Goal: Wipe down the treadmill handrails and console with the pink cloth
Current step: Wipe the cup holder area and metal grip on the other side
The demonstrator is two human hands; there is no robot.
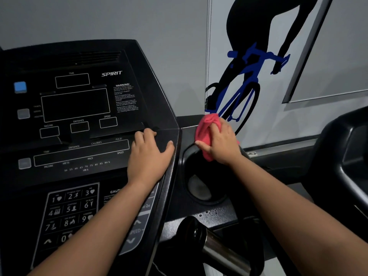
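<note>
Pink cloth (205, 132) sits bunched in your right hand (223, 144), with your fingers curled tight round it so that folds stick out above your knuckles and hang below your palm. You hold it at the far rim of the round cup holder (201, 186), which is sunk in the tray just right of the console (79, 108). Your left hand (149, 156) lies palm down on the console's right side. Its fingers are loose and nearly straight, their tips at the small ledge below the display windows, and the thumb reaches out to the console's right edge; it has hold of nothing. The console is dark, with a blue button (20, 87) at its upper left and a numbered keypad (71, 212) beside your left forearm. Small droplets (211, 213) dot the tray on your side of the cup holder. Nearer to you, a black and chrome handrail grip (223, 250) points toward the bottom edge. A cyclist graphic (245, 76) covers the wall beyond the cloth, and another dark machine (348, 156) stands at the right.
</note>
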